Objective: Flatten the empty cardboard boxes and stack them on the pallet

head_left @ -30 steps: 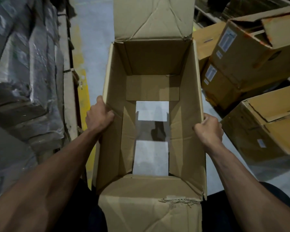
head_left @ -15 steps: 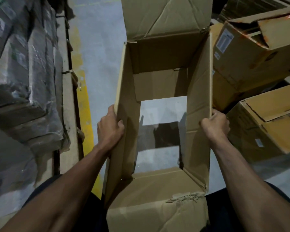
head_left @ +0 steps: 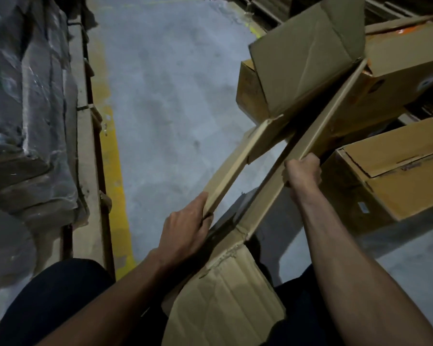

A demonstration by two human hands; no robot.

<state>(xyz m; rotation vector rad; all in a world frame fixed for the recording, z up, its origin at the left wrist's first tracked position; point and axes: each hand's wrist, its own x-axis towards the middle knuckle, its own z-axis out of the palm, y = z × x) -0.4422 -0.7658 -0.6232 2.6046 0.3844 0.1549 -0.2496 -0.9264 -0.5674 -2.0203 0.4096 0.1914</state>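
I hold an empty brown cardboard box [head_left: 308, 68] in front of me, skewed to the right and nearly collapsed into a narrow slanted shape. My left hand [head_left: 185, 231] grips the lower end of its left wall. My right hand [head_left: 301, 171] grips the edge of its right wall, higher and to the right. The far flap stands open at the upper right; a torn near flap [head_left: 225, 300] hangs over my lap. The pallet is hard to pick out in this dim view.
Several other cardboard boxes [head_left: 395, 171] are piled on the right. A stack of plastic-wrapped goods [head_left: 28, 108] on a wooden base lines the left. A yellow floor line [head_left: 115, 176] runs along the grey concrete aisle [head_left: 165, 96] between them.
The box has gone from an open rectangle to a skewed, almost flat shape leaning right. Both hands kept their grip and moved right; my left hand came closer to the right one.
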